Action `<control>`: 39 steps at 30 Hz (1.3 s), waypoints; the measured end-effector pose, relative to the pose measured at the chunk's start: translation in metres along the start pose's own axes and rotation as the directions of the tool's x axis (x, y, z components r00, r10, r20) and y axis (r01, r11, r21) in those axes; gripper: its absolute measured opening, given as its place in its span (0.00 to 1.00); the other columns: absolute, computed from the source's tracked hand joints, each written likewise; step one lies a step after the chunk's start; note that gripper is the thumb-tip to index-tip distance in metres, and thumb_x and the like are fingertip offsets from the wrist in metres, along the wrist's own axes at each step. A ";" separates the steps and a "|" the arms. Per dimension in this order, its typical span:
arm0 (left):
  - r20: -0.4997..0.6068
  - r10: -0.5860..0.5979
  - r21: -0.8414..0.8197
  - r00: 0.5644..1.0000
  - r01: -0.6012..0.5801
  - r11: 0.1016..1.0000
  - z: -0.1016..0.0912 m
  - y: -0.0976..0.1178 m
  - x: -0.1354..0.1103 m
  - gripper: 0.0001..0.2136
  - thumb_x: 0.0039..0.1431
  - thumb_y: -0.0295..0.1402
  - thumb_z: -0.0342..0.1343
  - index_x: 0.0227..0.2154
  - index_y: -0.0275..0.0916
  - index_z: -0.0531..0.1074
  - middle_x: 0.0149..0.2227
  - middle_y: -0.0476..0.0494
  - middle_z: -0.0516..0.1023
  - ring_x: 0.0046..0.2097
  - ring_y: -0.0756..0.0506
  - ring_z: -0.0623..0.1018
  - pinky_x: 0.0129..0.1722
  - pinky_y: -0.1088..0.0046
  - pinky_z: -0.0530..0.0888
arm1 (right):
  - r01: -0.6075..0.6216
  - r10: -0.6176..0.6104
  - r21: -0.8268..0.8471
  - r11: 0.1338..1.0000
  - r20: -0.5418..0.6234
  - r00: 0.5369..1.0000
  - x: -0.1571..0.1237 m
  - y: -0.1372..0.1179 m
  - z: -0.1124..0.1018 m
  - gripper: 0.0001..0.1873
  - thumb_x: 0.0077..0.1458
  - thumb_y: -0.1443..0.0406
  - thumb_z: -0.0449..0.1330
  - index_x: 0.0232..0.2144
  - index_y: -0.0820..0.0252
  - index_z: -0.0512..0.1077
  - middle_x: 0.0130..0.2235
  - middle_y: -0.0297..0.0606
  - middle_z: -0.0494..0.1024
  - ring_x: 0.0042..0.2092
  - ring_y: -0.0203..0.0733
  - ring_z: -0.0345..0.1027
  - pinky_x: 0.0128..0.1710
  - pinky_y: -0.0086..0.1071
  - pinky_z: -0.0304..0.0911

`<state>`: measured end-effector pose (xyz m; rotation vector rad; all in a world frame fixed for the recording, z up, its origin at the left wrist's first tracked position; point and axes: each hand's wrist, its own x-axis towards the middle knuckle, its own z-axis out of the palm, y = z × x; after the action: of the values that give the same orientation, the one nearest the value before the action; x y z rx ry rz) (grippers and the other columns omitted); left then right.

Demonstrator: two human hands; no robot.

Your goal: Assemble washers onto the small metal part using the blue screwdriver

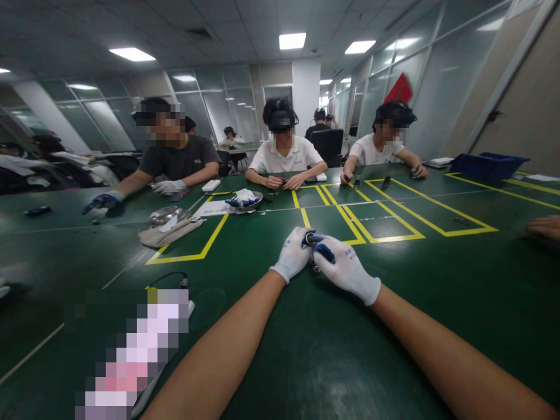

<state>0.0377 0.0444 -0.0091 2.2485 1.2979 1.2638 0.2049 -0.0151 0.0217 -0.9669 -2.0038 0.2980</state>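
Between the fingers of both gloved hands, close over the green surface (332,350), a small dark part (311,238) with a metal piece was held. Whether it touched the surface could not be determined. The left hand (294,254) closed on it from the left, its fingers (301,236) curled over the top. The right hand (345,269) pinched it from the opposite side with blue-tipped fingers (324,252). Both sets of fingers were closed on the part and hid its exact shape.

Directly beyond the fingers ran yellow tape lines (345,224). Farther beyond and to the left stood a metal dish (258,202) carrying spare gloves. A co-worker's hand (543,226) lay well to the right of the fingers, apart from them.

Assessment: the two-handed hold looked sound. Good practice here would be to keep the part low over the surface so that a slip costs little. Both wrists should be braced. One hand should steady the part while the other works, with pressure kept at the fingertips rather than the palm.
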 end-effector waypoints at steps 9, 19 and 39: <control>0.030 0.011 -0.002 0.999 -0.011 1.000 -0.002 0.003 -0.001 0.17 0.56 0.22 0.57 0.49 0.37 0.74 0.48 0.40 0.76 0.51 0.43 0.76 0.56 0.63 0.73 | 0.002 -0.003 0.006 1.000 0.068 0.998 -0.001 -0.001 0.003 0.11 0.60 0.65 0.57 0.43 0.60 0.76 0.50 0.45 0.79 0.50 0.48 0.74 0.54 0.41 0.67; 0.053 0.008 0.009 0.999 -0.009 1.000 -0.001 0.003 -0.001 0.17 0.55 0.22 0.56 0.48 0.39 0.75 0.47 0.41 0.76 0.50 0.42 0.76 0.54 0.63 0.74 | -0.016 0.016 -0.004 1.000 0.032 0.999 -0.001 0.001 0.003 0.13 0.60 0.63 0.58 0.46 0.59 0.76 0.47 0.43 0.80 0.48 0.47 0.75 0.52 0.39 0.68; 0.064 0.001 0.033 0.998 -0.003 0.999 -0.001 0.001 -0.001 0.18 0.56 0.21 0.56 0.50 0.38 0.75 0.48 0.40 0.76 0.51 0.42 0.76 0.55 0.63 0.74 | -0.010 0.011 -0.038 0.999 0.019 1.000 -0.003 0.002 0.007 0.11 0.60 0.65 0.58 0.44 0.60 0.76 0.50 0.43 0.80 0.51 0.47 0.75 0.55 0.40 0.68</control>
<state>0.0371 0.0431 -0.0084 2.2933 1.3034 1.1690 0.2015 -0.0148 0.0145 -1.0016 -2.0284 0.2768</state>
